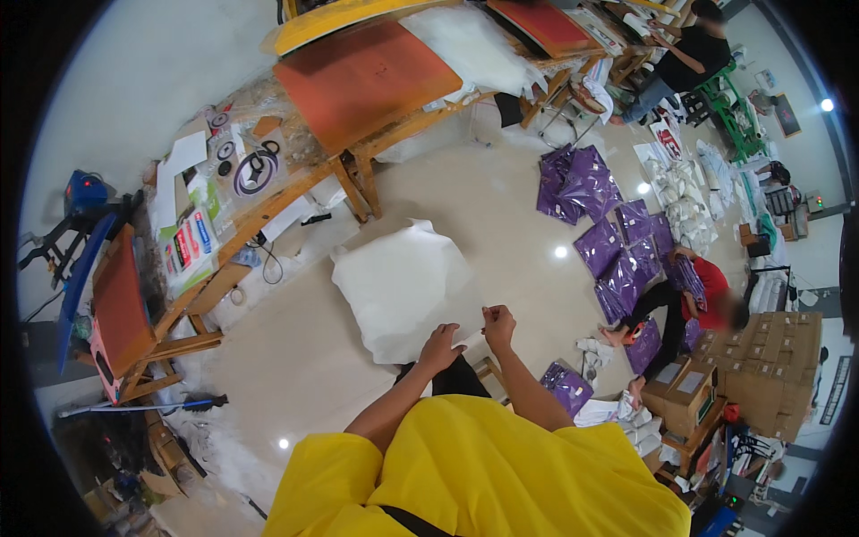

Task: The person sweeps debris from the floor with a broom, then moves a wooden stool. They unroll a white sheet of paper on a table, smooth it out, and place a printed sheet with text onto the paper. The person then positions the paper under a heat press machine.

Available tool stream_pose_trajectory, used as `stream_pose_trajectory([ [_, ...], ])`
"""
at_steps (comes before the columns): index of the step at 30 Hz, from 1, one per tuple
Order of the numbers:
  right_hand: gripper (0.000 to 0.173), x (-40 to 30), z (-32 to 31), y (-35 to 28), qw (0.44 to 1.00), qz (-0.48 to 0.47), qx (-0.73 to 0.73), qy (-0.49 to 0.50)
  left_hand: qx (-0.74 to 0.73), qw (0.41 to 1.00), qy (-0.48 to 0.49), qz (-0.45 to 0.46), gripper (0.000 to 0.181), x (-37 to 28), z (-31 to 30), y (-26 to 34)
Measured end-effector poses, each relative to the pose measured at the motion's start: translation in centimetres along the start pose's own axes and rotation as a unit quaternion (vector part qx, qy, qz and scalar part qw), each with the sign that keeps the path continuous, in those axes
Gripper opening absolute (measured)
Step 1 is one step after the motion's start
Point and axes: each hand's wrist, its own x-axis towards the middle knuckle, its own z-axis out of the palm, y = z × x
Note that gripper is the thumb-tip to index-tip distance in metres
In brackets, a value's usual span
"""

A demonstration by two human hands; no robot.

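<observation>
A stack of white, thin sheets (402, 288) with curled, uneven edges lies in front of me, above my knees. On its near right corner rests my left hand (439, 350), thumb apart from the fingers; whether it grips an edge is unclear. My right hand (498, 329) is just right of the stack, thumb and fingertips pinched together at the edge of a thin translucent sheet (464, 302). That sheet spreads over the right side of the stack. What supports the stack is hidden under it.
A wooden worktable (268, 218) holds scissors (258, 164), tape rolls and an orange board (369, 80). Purple packaged garments (604, 248) lie on the floor at right, beside a seated person in red (708, 288) and cardboard boxes (758, 369). Another person (691, 60) stands far right.
</observation>
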Motion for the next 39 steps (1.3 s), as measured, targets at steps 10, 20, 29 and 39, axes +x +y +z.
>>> stream_pose_trajectory([
  [10, 0.031, 0.4, -1.4, -0.6, 0.99, -0.096, -0.099, 0.014, 0.008, 0.999, -0.003, -0.033, 0.008, 3.1, 1.4, 0.5],
  [20, 0.031, 1.4, -1.8, -1.8, 0.985, -0.104, -0.136, -0.012, -0.062, 0.996, -0.025, -0.06, 0.008, 4.9, 0.5, 0.0],
  [29, 0.032, 2.8, -1.2, 0.0, 0.992, -0.063, -0.102, -0.037, -0.137, 0.988, -0.016, -0.073, 0.016, 4.7, 0.5, -0.8],
  [39, 0.058, 1.4, -1.0, -2.7, 0.991, 0.02, -0.114, -0.073, -0.211, 0.973, -0.058, -0.068, 0.022, 5.4, -1.4, -0.1],
])
